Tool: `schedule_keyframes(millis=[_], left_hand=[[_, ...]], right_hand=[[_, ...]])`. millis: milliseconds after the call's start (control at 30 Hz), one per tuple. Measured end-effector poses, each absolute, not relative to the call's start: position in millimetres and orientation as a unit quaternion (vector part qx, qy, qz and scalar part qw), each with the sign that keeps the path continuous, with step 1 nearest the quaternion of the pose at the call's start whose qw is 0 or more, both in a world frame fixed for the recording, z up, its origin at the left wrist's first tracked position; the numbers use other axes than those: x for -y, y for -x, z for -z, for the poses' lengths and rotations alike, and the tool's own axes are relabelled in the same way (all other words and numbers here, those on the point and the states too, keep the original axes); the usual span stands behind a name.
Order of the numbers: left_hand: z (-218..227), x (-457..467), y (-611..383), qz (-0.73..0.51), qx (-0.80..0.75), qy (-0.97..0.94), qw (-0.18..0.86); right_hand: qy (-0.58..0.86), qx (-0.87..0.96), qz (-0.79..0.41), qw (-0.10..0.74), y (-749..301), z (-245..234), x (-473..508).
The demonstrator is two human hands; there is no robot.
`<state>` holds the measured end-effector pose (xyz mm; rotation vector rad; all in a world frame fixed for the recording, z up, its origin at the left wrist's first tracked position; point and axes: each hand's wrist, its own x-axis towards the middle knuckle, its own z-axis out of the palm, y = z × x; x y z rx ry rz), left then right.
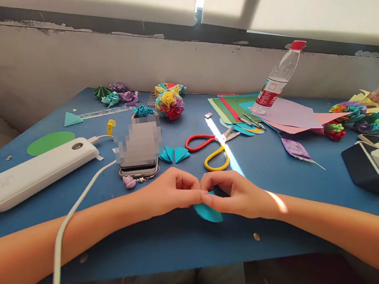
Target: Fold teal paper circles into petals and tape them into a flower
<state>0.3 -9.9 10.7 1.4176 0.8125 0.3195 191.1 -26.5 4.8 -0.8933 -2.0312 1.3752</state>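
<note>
Both hands meet near the front of the blue table, pinching a folded piece of turquoise paper (208,212) between them. My left hand (178,189) grips its upper left part with thumb and bent fingers. From the other side, my right hand (232,194) is closed on the same paper, thumb tip near the left one. The paper's rounded lower edge hangs below the fingers; its top is hidden by them. Just beyond the hands lie more folded turquoise paper pieces (174,154) and scissors (215,150) with one red and one yellow handle, blades apart.
A white power bank (38,174) lies at left; its white cable (68,221) crosses my left forearm. A phone (140,162) lies beyond that hand. Behind stand a ruffled paper ball (170,105) and a bottle (277,80) by coloured sheets (289,113). A black box (368,168) sits right.
</note>
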Motion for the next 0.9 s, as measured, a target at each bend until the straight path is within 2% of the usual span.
schedule_keyframes(millis=[267,900], left_hand=[[-12.9,8.8,-0.9,-0.14,-0.345,-0.623,0.688],[-11.3,9.5,-2.4,-0.142,-0.34,-0.63,0.684]], right_hand=[[0.313,0.771,-0.477,0.284,-192.4,-1.0,26.1],[0.305,0.737,-0.54,0.27,-191.7,-0.8,23.8]])
